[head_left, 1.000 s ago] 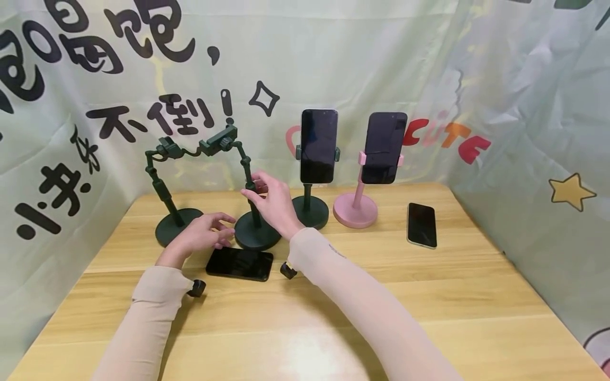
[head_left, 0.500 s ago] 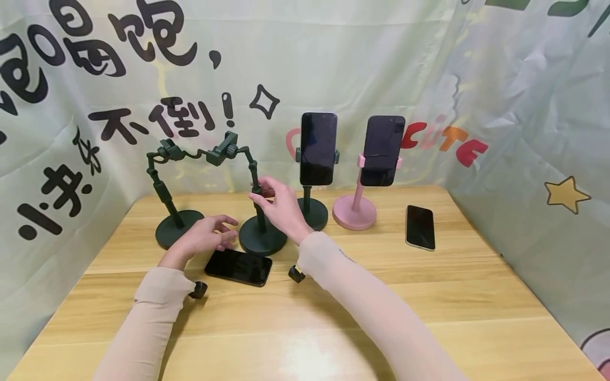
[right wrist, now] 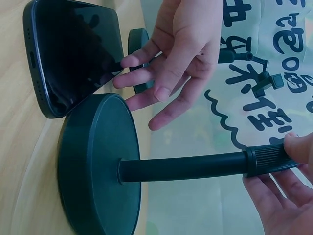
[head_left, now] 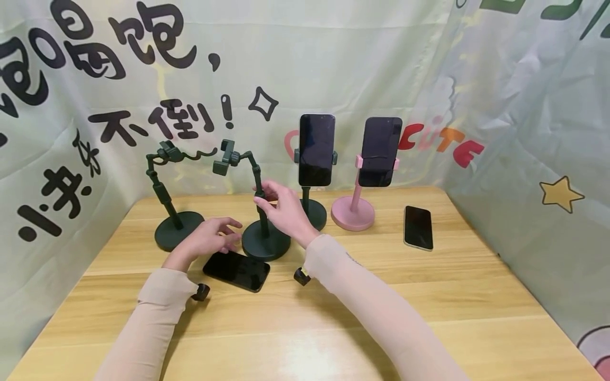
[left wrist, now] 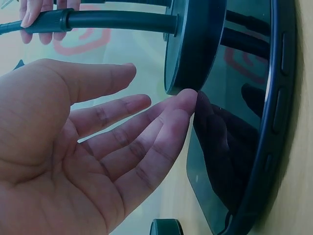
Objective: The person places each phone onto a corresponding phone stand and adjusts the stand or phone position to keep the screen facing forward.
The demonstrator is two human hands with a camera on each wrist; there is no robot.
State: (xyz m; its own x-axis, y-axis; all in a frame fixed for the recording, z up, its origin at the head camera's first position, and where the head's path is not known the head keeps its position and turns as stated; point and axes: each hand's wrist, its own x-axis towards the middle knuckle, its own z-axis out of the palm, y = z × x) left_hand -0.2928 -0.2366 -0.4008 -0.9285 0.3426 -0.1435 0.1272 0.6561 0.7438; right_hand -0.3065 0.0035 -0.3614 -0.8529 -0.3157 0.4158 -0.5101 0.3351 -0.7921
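Note:
My right hand (head_left: 286,211) pinches the ribbed collar (right wrist: 269,157) on the pole of a dark green phone stand (head_left: 266,243). The stand's clamp head (head_left: 226,157) hangs out to the left on a jointed arm and bears no phone. Beside the base, my left hand (head_left: 212,237) has its fingers loosely extended, holding nothing. In the left wrist view its fingertips (left wrist: 188,100) come right up to the base's rim; whether they touch cannot be told. A black phone (head_left: 236,271) lies flat on the table in front, close against the base.
Left of it stands another dark green phone stand (head_left: 178,231) with a bare clamp. Behind to the right, a dark green stand (head_left: 316,214) and a pink stand (head_left: 353,212) each hold a phone upright. One more phone (head_left: 418,227) lies at the right on the wooden table (head_left: 452,296).
The held stand has shifted right and nearer to me with my right hand, and its clamp head has turned downward. The black phone has swung slightly, its right end coming nearer.

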